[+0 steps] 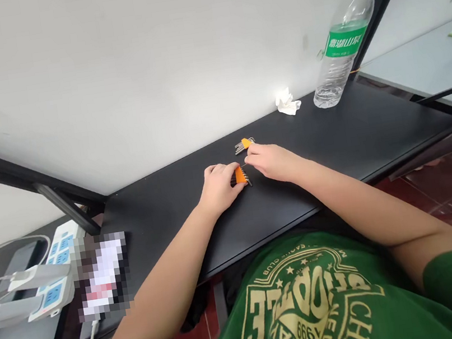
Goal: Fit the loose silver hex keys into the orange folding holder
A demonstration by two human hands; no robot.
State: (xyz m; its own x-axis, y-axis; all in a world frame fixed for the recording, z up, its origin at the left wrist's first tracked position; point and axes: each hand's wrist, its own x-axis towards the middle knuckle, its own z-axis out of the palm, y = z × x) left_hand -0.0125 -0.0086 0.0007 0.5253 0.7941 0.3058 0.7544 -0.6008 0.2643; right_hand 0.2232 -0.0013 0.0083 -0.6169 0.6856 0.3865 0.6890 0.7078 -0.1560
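Observation:
My left hand [219,186] rests on the black table [164,212], fingers curled around a set of hex keys in an orange holder [240,176]. My right hand [272,161] reaches in from the right, its fingertips pinched at the key ends of that same set. A second hex key set with an orange holder [244,144] lies on the table just behind my right hand, apart from it.
A clear water bottle with a green label [340,45] stands at the back right, with a crumpled white tissue [287,103] beside it. A white power strip with plugs [50,275] and a blurred object [102,276] sit at the left. A white wall backs the table.

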